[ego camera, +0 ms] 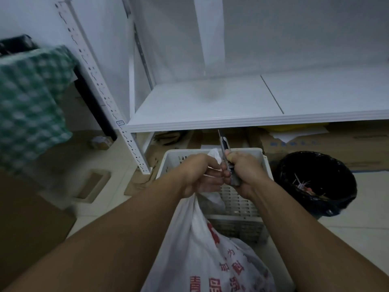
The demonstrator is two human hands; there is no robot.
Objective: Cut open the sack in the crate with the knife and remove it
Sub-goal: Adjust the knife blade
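- Left hand (pixel 202 175): closed around the gathered neck of the white plastic sack (pixel 210 256), lifting it so the film below hangs taut; a stretched neck probably gives the blade something firm to cut against.
- Right hand (pixel 244 173): fist wrapped tight on the handle of the utility knife (pixel 225 153), thumb lying along its side, blade pointing up toward 12 o'clock and away from the body (a sensible direction, since the other hand's fingers touch the handle at its 9 o'clock side).
- Sack: printed with red characters, its body hanging at 6 o'clock from the hands and sitting in the near part of the white slotted crate (pixel 242 201); a tuft of the neck shows above the left hand, just beside the blade.
- Both forearms run from the lower corners and meet at mid-frame over the crate, wrists nearly straight.
- Surroundings: a black-lined waste bin (pixel 315 182) at 3 o'clock of the crate, a white shelf (pixel 210 110) at 12 o'clock.
- Judgement: the cut is not visibly made, and the sack is not yet out.
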